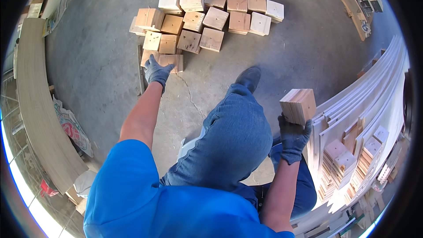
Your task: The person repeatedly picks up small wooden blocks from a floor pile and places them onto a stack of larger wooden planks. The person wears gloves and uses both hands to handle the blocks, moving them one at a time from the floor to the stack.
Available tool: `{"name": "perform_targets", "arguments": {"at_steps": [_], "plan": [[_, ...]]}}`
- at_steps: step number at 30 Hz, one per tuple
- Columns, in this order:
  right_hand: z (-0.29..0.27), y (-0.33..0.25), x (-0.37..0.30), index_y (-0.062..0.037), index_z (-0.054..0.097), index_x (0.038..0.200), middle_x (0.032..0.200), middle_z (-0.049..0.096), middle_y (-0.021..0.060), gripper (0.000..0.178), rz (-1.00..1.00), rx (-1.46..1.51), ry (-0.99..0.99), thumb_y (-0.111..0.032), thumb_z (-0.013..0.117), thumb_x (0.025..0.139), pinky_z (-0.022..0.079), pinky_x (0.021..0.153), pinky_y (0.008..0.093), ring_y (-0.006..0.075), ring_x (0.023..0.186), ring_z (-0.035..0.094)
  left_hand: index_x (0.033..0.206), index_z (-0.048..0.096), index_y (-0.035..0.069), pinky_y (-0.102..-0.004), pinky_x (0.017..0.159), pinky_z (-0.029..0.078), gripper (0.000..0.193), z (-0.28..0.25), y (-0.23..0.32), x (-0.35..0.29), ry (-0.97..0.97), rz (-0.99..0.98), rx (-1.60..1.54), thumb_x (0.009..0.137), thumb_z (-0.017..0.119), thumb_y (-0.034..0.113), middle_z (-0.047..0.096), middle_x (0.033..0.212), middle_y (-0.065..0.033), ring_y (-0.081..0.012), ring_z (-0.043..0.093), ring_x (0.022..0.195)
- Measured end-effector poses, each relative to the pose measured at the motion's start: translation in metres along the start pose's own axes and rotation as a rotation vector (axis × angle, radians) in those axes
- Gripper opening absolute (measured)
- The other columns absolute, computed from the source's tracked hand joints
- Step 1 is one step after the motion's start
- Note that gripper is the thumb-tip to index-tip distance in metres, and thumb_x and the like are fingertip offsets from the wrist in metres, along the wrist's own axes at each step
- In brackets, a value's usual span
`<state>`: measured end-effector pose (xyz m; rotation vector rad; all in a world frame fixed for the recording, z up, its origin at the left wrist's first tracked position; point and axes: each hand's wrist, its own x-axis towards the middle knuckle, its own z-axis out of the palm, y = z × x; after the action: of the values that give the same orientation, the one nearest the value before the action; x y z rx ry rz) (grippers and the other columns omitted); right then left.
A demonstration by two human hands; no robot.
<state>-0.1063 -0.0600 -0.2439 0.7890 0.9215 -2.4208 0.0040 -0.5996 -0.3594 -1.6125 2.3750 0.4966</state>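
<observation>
My right hand [294, 135], in a dark grey glove, grips a stack of square wooden pieces [298, 105] and holds it up at my right side. Thin layers show along the stack's side, and a small hole marks its face. My left hand [157, 71], gloved in grey, reaches forward with its fingers apart. It is at the near left end of a group of wooden block stacks [211, 39] on the concrete floor, over the nearest stack [175, 63]. Whether its fingertips touch the wood cannot be made out. Many of these stacks show a hole in their top.
Long boards [33, 88] run along the left side, with a printed sack [72, 125] beside them. White panels [370, 92] lean at the right, with more wooden pieces [339, 154] among them. My shoe [249, 78] stands on the floor between my hands.
</observation>
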Motion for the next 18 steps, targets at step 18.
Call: {"name": "perform_targets", "arguments": {"at_steps": [18], "plan": [[0.043,-0.022,-0.081,-0.0149,0.032,0.156,0.146,0.049,0.0128,0.094,-0.115,-0.134,-0.133,-0.023,0.081,0.076,0.051,0.101,0.0566,0.0372,0.132,0.053,0.141,0.052,0.011,-0.0458,0.108,0.044,0.078,0.046,-0.048,0.044,-0.056,0.698,0.399,0.071,0.081,0.03,0.056,0.139,-0.0187,-0.039,0.052,0.129]]}}
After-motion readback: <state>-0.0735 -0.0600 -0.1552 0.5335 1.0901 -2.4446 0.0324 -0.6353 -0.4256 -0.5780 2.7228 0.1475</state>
